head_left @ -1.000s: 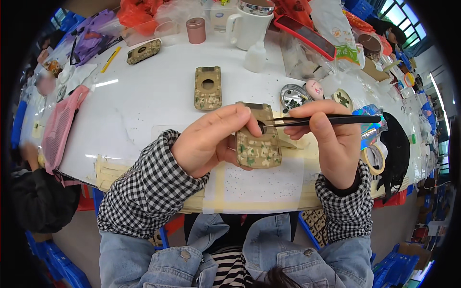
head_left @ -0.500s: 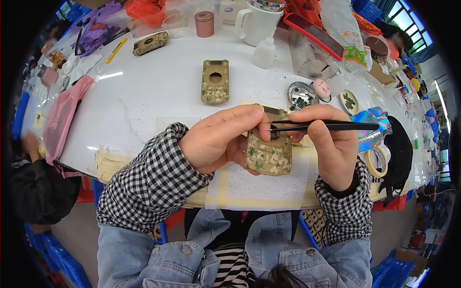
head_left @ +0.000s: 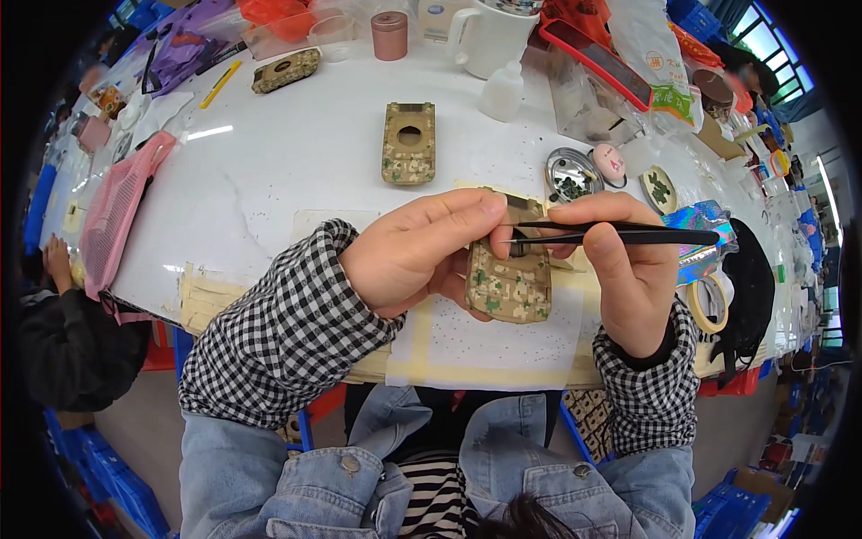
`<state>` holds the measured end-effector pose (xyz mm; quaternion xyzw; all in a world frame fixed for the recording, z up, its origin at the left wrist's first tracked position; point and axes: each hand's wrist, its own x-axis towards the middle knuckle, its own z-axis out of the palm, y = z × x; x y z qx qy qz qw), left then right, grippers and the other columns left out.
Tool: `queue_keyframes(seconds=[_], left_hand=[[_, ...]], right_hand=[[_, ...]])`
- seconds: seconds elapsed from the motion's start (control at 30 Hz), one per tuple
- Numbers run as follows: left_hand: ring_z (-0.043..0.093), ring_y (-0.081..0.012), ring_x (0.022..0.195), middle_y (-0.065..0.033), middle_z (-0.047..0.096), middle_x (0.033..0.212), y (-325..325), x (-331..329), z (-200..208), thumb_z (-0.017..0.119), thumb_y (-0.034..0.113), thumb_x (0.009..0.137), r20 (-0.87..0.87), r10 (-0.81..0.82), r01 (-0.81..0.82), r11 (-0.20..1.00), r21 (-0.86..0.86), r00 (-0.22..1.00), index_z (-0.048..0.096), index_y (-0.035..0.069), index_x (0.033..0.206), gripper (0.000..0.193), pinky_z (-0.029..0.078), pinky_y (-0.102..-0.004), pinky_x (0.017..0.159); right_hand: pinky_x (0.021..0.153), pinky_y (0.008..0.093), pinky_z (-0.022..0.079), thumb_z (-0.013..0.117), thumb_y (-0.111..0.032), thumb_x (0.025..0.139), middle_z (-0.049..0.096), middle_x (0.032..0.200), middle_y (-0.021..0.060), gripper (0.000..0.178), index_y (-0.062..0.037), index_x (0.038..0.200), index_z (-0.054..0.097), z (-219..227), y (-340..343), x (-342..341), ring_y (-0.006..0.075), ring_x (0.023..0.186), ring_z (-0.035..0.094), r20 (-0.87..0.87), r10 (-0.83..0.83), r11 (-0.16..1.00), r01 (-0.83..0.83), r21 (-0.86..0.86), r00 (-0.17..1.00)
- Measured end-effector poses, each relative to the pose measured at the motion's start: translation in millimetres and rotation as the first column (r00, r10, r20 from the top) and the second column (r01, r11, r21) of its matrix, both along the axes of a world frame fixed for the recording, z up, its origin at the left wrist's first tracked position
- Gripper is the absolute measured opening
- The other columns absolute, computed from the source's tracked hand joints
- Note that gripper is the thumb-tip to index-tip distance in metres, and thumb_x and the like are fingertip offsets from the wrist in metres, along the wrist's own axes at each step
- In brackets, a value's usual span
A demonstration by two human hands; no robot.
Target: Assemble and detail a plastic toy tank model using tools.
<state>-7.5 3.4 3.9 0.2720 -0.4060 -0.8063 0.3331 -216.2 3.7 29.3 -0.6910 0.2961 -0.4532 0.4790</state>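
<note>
My left hand [head_left: 422, 242] is closed on a camouflage-patterned plastic casing [head_left: 509, 292], holding it above the table by its left side. Between the fingers of my right hand [head_left: 628, 265] is a pair of black tweezers [head_left: 642, 235], pointing left across the casing. Their tips meet the casing near its round hole, close to my left thumb and fingertip. Whether anything sits between the tips is too small to tell. A second camouflage casing [head_left: 409, 162] with a round hole lies farther off on the white table, and another casing [head_left: 285, 71] lies at the far left.
A white paper sheet [head_left: 440, 355] with tiny dark specks lies under my hands. To the right stand a round metal tin [head_left: 571, 171] with dark bits, a small dish [head_left: 658, 190] and a tape roll [head_left: 708, 304]. A white bottle [head_left: 501, 94] and mug [head_left: 492, 40] stand behind. A person's hand [head_left: 57, 263] shows far left.
The view has shifted slightly. My hands keep the same grip on the casing and tweezers, with the tweezer tips still at the casing's hole. The other person's hand at far left has moved.
</note>
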Motion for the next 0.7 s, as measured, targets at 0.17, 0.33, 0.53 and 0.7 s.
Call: queue_keyframes(seconds=[0.17, 0.33, 0.53, 0.7], left_hand=[[0.048, -0.0077, 0.077, 0.0009, 0.05, 0.085, -0.3, 0.4, -1.2, 0.037, 0.034, 0.1, 0.009, -0.006, 0.006, 1.0, -0.003, 1.0, 0.05, 0.008, 0.085, 0.033, 0.043, -0.0235, 0.071], [0.048, -0.0073, 0.077, 0.0015, 0.05, 0.084, -0.3, 0.4, -1.3, 0.037, 0.035, 0.1, 0.02, -0.006, 0.006, 1.0, -0.002, 1.0, 0.049, 0.009, 0.084, 0.033, 0.043, -0.0233, 0.071], [0.048, -0.007, 0.078, 0.0014, 0.05, 0.084, 0.0, 0.3, -0.8, 0.037, 0.036, 0.1, 0.021, -0.011, 0.011, 1.0, -0.009, 1.0, 0.049, 0.009, 0.084, 0.034, 0.043, -0.0228, 0.071], [0.047, -0.0061, 0.072, 0.002, 0.049, 0.08, 1.1, -1.6, -0.8, 0.037, 0.036, 0.1, 0.043, 0.02, -0.019, 1.0, -0.022, 0.999, 0.05, 0.008, 0.083, 0.035, 0.042, -0.0209, 0.064]], right_hand=[[0.076, 0.0228, 0.047, 0.057, -0.012, 0.092, 0.062, 0.089, 0.0072, 0.019, 0.005, 0.101, 0.061, 0.4, 0.3, 0.6, 0.0109, 0.084, 0.06, -0.017, -0.009, 1.0, 0.009, -0.014, 1.0], [0.077, 0.024, 0.05, 0.057, -0.011, 0.092, 0.061, 0.091, 0.0083, 0.02, 0.0059, 0.102, 0.06, 0.0, 1.1, 1.6, 0.012, 0.084, 0.06, 0.012, -0.002, 1.0, 0.002, 0.01, 1.0], [0.078, 0.0254, 0.052, 0.055, -0.011, 0.093, 0.061, 0.094, 0.0095, 0.021, 0.0065, 0.103, 0.059, -1.7, 1.3, 1.3, 0.0133, 0.086, 0.061, 0.057, 0.012, 0.999, -0.014, 0.04, 0.998], [0.076, 0.026, 0.054, 0.051, -0.014, 0.095, 0.061, 0.095, 0.0123, 0.023, 0.0068, 0.102, 0.057, -0.3, 2.3, 0.2, 0.017, 0.086, 0.065, 0.028, -0.015, 0.999, 0.014, 0.033, 0.999]])
